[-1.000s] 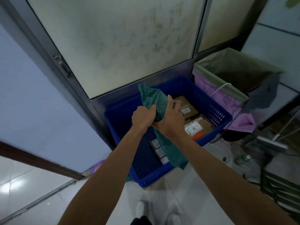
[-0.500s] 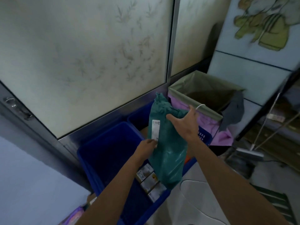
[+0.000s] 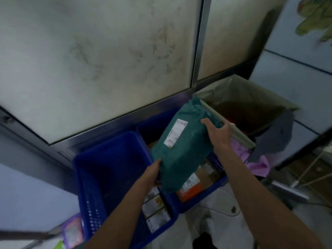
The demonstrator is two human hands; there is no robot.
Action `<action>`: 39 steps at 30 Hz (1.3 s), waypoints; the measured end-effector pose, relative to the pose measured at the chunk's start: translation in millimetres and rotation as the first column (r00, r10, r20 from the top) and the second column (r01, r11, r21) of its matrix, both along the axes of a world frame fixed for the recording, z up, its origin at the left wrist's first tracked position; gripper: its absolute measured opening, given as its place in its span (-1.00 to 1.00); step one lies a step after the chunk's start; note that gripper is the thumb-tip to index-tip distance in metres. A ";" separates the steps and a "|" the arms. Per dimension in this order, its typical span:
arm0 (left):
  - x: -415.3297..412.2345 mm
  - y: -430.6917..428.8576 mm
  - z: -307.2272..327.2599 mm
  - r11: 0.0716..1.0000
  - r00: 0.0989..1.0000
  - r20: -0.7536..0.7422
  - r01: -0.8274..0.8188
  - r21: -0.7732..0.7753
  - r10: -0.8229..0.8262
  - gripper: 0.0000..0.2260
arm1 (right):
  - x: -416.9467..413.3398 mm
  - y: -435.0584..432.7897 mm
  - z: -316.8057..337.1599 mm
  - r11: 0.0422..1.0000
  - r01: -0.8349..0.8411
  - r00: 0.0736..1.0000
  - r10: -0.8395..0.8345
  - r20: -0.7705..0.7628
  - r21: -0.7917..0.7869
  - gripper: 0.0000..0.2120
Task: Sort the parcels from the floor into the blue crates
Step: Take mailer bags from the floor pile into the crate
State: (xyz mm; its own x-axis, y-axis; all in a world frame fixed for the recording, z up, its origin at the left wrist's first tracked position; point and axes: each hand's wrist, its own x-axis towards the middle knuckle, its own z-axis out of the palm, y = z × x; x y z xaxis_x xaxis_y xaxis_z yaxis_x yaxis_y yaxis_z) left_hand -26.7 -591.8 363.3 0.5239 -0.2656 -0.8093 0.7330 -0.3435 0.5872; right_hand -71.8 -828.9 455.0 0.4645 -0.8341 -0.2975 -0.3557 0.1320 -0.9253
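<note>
A dark green plastic parcel (image 3: 181, 151) with a white label is held tilted above two blue crates. My left hand (image 3: 152, 174) grips its lower left edge from beneath. My right hand (image 3: 218, 133) holds its upper right side, fingers spread over the wrap. The left blue crate (image 3: 107, 169) has several small white-labelled boxes along its near right side. The right blue crate (image 3: 213, 187) holds brown and orange labelled parcels, mostly hidden behind the green parcel.
A bin lined with a grey-green bag (image 3: 248, 108) over purple plastic stands right of the crates. Frosted glass panels in a metal frame rise behind. A purple packet (image 3: 71, 230) lies on the floor at lower left. A mop (image 3: 291, 191) lies at the right.
The green parcel has been turned so its label faces up and now lies flatter over the crates. My left hand slid from the label down to the lower edge. The view shifted right.
</note>
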 end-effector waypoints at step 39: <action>97.5 -77.1 -47.1 0.952 0.947 0.235 -0.260 0.160 0.219 -0.80 | 93.8 -128.7 -114.6 0.879 -0.382 0.854 0.454 -0.254 0.286 -0.73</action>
State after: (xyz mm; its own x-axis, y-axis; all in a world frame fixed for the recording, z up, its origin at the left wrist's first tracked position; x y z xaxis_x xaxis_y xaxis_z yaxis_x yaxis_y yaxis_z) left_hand 70.8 -668.9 316.2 0.7177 0.0335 -0.6956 0.6727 -0.2913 0.6801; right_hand 22.0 -957.6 340.4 0.6103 -0.4783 -0.6315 -0.6806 0.0912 -0.7269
